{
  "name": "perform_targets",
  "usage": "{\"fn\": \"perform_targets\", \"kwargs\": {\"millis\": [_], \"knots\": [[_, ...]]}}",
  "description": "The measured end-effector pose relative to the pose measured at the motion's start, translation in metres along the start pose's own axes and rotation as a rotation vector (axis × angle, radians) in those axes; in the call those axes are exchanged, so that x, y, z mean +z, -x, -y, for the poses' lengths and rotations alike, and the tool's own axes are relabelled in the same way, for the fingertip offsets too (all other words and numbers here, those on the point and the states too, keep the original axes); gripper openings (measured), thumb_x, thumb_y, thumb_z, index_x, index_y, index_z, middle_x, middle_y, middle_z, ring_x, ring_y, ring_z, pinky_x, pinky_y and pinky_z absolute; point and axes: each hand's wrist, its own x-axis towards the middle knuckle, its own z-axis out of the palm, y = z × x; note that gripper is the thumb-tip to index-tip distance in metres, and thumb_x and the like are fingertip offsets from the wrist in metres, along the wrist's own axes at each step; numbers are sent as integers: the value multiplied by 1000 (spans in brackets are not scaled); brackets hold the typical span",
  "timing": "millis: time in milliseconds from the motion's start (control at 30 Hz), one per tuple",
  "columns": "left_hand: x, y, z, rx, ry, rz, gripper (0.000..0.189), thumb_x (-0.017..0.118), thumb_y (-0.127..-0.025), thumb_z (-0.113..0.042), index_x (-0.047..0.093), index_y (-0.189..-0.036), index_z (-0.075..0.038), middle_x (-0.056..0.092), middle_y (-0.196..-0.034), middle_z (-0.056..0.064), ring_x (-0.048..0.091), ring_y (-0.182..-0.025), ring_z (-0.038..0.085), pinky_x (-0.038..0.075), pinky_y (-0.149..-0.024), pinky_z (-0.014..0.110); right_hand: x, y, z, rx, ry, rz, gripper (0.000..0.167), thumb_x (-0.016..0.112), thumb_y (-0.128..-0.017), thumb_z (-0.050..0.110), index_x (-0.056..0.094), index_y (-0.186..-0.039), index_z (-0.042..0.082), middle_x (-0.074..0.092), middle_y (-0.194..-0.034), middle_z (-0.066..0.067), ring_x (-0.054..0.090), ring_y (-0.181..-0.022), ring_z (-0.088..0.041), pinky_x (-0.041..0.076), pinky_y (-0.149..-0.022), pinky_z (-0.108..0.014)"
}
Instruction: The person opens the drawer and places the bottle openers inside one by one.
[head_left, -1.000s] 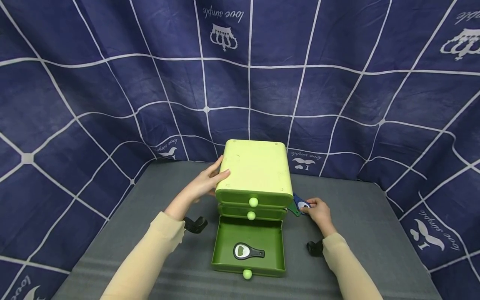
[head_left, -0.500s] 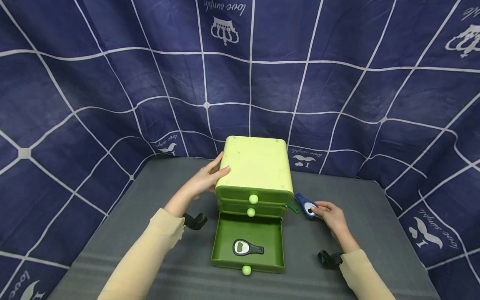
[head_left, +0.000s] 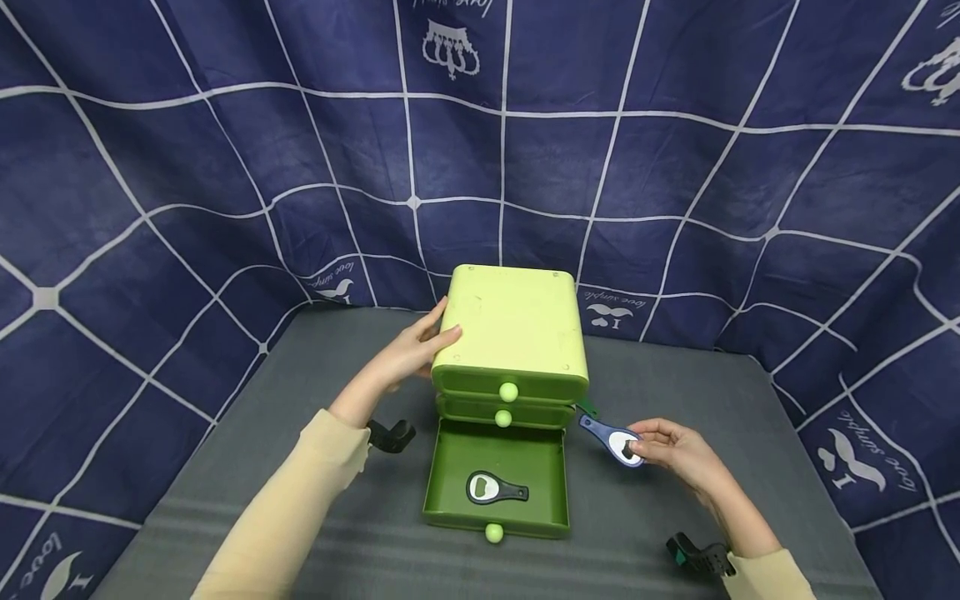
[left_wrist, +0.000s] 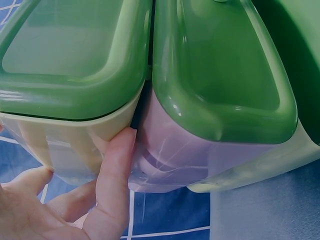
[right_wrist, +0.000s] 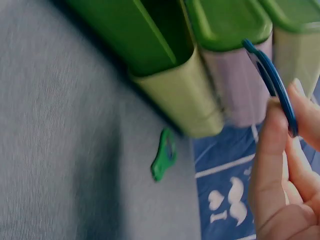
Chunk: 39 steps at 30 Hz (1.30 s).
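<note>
A small drawer cabinet (head_left: pixel 513 321) with a pale yellow-green top and green fronts stands mid-table. My left hand (head_left: pixel 405 357) holds its left side near the top, thumb on the top edge; the left wrist view shows the fingers (left_wrist: pixel 114 180) against the upper tier's wall. The bottom drawer (head_left: pixel 495 450) is pulled out, and a black bottle opener (head_left: pixel 512 492) lies in it. To the right of the cabinet, my right hand (head_left: pixel 678 454) pinches a blue bottle opener (head_left: pixel 596 427) by its round head, handle pointing left toward the cabinet.
A green bottle opener (right_wrist: pixel 164 155) lies on the grey table beside the cabinet's right side, mostly hidden in the head view. Blue checked cloth (head_left: pixel 337 150) hangs behind and around the table (head_left: pixel 352 517). The two upper drawers (head_left: pixel 465 383) are in, with round knobs.
My right hand has drawn the blue bottle opener away from beside the green one, to the right and toward me, and turned it somewhat. The left hand stays on the cabinet.
</note>
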Motion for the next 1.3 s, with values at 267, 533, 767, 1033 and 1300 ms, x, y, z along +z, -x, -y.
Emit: {"fn": "perform_targets", "kwargs": {"millis": [267, 533, 767, 1033, 1300], "knots": [[0, 0, -1, -8, -1, -2, 78, 52, -101, -46, 1, -158, -38, 25, -162, 14, 63, -116, 33, 58, -84, 46, 25, 8, 17, -77, -58, 222, 38, 73, -90, 16, 60, -116, -9, 70, -91, 5, 65, -83, -7, 56, -76, -28], [1, 0, -3, -9, -5, 0, 78, 53, -101, -45, 0, -158, -37, 25, -162, 14, 64, -114, 33, 59, -81, 43, 55, 4, 26, -110, -101, 268, 39, 73, -89, 13, 59, -116, -12, 69, -89, 5, 65, -80, -5, 56, -73, -24], [0, 2, -2, -4, -23, 2, 79, 52, -101, -46, -1, -158, -36, 25, -162, 16, 68, -106, 29, 59, -81, 45, 84, -4, 28, -112, -89, 266, 38, 74, -88, 14, 61, -115, -10, 69, -87, 4, 65, -78, -6, 56, -73, -26], [1, 3, -2, -4, -19, -8, 78, 52, -101, -46, 0, -158, -37, 23, -162, 15, 65, -112, 33, 58, -83, 48, 118, -14, 28, -205, 29, 226, 29, 76, -85, 7, 65, -107, -8, 68, -87, -5, 63, -73, -7, 56, -66, -28], [1, 3, -1, 1, -16, 0, 78, 52, -101, -48, -1, -158, -38, 22, -163, 15, 65, -112, 35, 57, -85, 50, 144, -21, 23, -248, 231, 152, 21, 80, -81, 9, 70, -98, 2, 68, -83, -2, 64, -70, -11, 51, -59, -24]]}}
